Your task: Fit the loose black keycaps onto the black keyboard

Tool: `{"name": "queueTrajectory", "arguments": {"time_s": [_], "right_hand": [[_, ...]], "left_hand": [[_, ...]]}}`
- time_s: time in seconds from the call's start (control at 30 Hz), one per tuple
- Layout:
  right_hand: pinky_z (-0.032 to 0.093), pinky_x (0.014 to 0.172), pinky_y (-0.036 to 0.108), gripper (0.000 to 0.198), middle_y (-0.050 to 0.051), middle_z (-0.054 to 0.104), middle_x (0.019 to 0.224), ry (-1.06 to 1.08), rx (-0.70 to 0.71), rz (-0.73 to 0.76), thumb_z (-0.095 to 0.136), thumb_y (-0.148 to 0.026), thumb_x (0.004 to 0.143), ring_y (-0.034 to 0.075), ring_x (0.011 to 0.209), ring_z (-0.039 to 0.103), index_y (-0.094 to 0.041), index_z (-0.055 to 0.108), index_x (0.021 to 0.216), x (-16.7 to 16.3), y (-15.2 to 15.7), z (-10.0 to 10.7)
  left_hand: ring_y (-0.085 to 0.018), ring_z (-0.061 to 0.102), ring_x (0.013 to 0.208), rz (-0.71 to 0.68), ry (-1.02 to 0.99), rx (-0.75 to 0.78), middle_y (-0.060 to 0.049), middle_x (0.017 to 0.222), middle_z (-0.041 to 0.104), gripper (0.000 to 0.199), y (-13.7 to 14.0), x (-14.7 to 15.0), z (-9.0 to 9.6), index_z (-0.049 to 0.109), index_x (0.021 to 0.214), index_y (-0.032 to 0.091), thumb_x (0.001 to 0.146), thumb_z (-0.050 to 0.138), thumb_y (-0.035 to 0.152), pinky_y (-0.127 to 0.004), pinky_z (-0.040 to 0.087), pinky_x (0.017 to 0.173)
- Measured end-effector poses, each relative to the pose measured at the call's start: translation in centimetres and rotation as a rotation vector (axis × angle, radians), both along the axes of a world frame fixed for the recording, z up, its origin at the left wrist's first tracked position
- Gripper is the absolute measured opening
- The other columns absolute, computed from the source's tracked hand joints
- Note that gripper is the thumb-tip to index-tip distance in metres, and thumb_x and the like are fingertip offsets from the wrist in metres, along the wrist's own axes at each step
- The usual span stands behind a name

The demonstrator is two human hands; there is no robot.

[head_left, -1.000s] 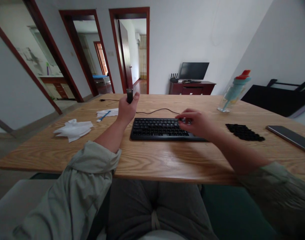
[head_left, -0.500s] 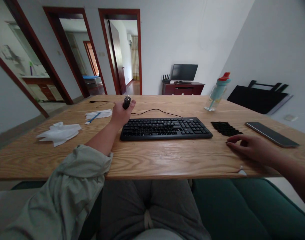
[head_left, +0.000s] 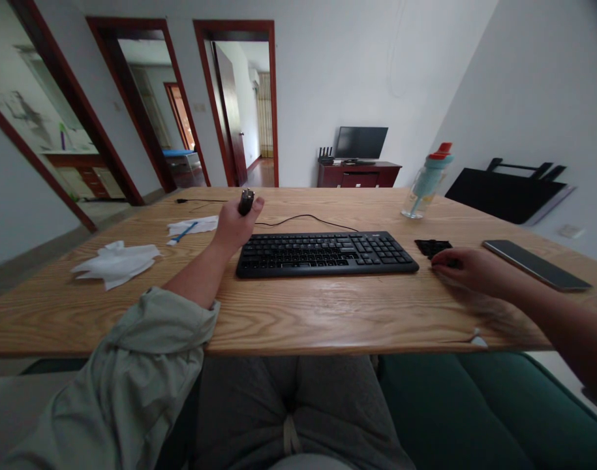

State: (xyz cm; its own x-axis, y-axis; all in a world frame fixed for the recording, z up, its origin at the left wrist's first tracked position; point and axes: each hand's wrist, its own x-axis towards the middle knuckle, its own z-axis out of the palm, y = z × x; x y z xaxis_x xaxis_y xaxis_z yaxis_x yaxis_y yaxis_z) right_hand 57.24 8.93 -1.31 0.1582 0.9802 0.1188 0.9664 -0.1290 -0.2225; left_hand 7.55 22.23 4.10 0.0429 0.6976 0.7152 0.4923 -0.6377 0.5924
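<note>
My left hand (head_left: 233, 225) is wrapped round a small dark tool with metal prongs (head_left: 246, 201) at its upper end, held upright above the far left corner of the keyboard (head_left: 327, 254). The black keyboard lies flat in front of me; some spots along its lower rows look different from the rest, too small to make out. To its right is a patch of small black pieces that look like loose keycaps (head_left: 429, 247). My right hand (head_left: 467, 269) is over the near part of this patch, fingers pinched together; what they hold, if anything, is hidden.
On the left lie crumpled white tissues (head_left: 116, 262) and a blue stick-like brush (head_left: 184, 232). A phone-like dark slab (head_left: 535, 264) lies right, a drinking bottle (head_left: 425, 183) stands behind. The keyboard's cable (head_left: 308, 216) runs leftward. A white scrap (head_left: 478, 339) sits at the near edge.
My right hand has moved left and slightly away from me, onto the black pieces, covering part of them. My left hand still grips the pronged tool, almost unmoved.
</note>
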Motion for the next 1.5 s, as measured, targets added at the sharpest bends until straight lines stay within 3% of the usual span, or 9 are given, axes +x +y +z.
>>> {"name": "queueTrajectory", "arguments": {"time_s": [0.17, 0.33, 0.57, 0.73, 0.9, 1.03, 1.17, 1.3, 1.5], "right_hand": [[0.048, 0.078, 0.034, 0.016, 0.014, 0.074, 0.098, -0.074, 0.059, 0.062, 0.064, -0.024, 0.08, 0.025, 0.082, 0.068, -0.02, 0.079, 0.085, -1.2, 0.1, 0.9], [0.046, 0.071, 0.035, 0.011, 0.013, 0.073, 0.096, -0.107, 0.081, 0.054, 0.068, -0.023, 0.08, 0.022, 0.073, 0.065, -0.022, 0.078, 0.084, -1.6, -0.4, 1.6], [0.043, 0.066, 0.035, 0.014, 0.013, 0.071, 0.09, -0.089, 0.225, 0.105, 0.067, -0.033, 0.083, 0.021, 0.07, 0.061, -0.022, 0.074, 0.08, -3.9, 0.9, 2.7], [0.04, 0.061, 0.031, 0.03, 0.006, 0.068, 0.079, 0.071, 0.431, 0.345, 0.059, -0.047, 0.087, 0.015, 0.059, 0.053, -0.021, 0.073, 0.086, -13.6, 2.9, 5.6], [0.039, 0.057, 0.028, 0.05, 0.004, 0.067, 0.082, 0.469, 0.461, 0.617, 0.058, -0.054, 0.088, 0.013, 0.06, 0.052, -0.018, 0.065, 0.122, -26.2, 5.4, 6.9], [0.039, 0.059, 0.027, 0.039, 0.003, 0.067, 0.077, 0.585, 0.467, 0.736, 0.063, -0.05, 0.086, 0.013, 0.063, 0.052, -0.017, 0.069, 0.106, -31.6, 6.9, 6.1], [0.038, 0.057, 0.026, 0.033, 0.003, 0.066, 0.073, 0.724, 0.525, 0.681, 0.065, -0.048, 0.085, 0.012, 0.062, 0.052, -0.017, 0.069, 0.092, -31.4, 7.6, 5.6], [0.037, 0.055, 0.026, 0.037, 0.001, 0.06, 0.066, 0.902, 0.611, 0.536, 0.066, -0.054, 0.082, 0.012, 0.06, 0.05, -0.017, 0.067, 0.084, -29.7, 8.1, 5.4], [0.037, 0.054, 0.026, 0.039, 0.0, 0.059, 0.064, 0.946, 0.607, 0.507, 0.067, -0.057, 0.08, 0.012, 0.059, 0.05, -0.018, 0.066, 0.081, -29.2, 8.3, 5.2]], "left_hand": [[-0.01, 0.039, 0.052, -0.003, -0.006, -0.001, 0.003, 0.051, 0.04, 0.047, 0.0, -0.1, 0.0, 0.04, 0.056, 0.019, 0.088, 0.057, 0.049, -0.026, 0.029, 0.052], [-0.009, 0.039, 0.05, -0.024, -0.015, -0.016, 0.003, 0.05, 0.04, 0.047, 0.2, -0.4, 0.0, 0.041, 0.056, 0.019, 0.087, 0.058, 0.05, -0.025, 0.03, 0.051], [-0.008, 0.036, 0.044, -0.198, -0.181, -0.219, 0.006, 0.048, 0.038, 0.039, 0.2, -0.1, 0.1, 0.045, 0.065, 0.02, 0.083, 0.062, 0.05, -0.022, 0.029, 0.044], [-0.007, 0.035, 0.043, -0.354, -0.114, -0.389, 0.006, 0.05, 0.04, 0.034, -1.0, 0.7, 0.3, 0.046, 0.068, 0.019, 0.08, 0.063, 0.046, -0.022, 0.029, 0.044], [-0.012, 0.049, 0.059, -0.413, 0.219, -0.293, 0.002, 0.063, 0.054, 0.03, -1.3, 1.2, -0.3, 0.057, 0.073, 0.015, 0.079, 0.062, 0.044, -0.025, 0.04, 0.058], [-0.018, 0.06, 0.081, -0.506, 0.359, -0.208, -0.004, 0.091, 0.069, 0.029, -0.5, 1.2, -0.9, 0.067, 0.098, 0.013, 0.079, 0.059, 0.033, -0.031, 0.048, 0.077], [-0.021, 0.062, 0.088, -0.472, 0.401, -0.255, -0.005, 0.094, 0.071, 0.034, -0.5, 0.7, -0.5, 0.07, 0.099, 0.013, 0.079, 0.061, 0.039, -0.032, 0.048, 0.081], [-0.019, 0.059, 0.075, -0.419, 0.444, -0.334, -0.004, 0.082, 0.068, 0.038, -0.9, 0.3, -0.1, 0.071, 0.097, 0.013, 0.081, 0.06, 0.046, -0.031, 0.045, 0.07], [-0.015, 0.05, 0.06, -0.416, 0.43, -0.371, 0.0, 0.065, 0.058, 0.034, -1.1, 0.4, -0.1, 0.067, 0.077, 0.015, 0.079, 0.062, 0.049, -0.028, 0.036, 0.059]]}}
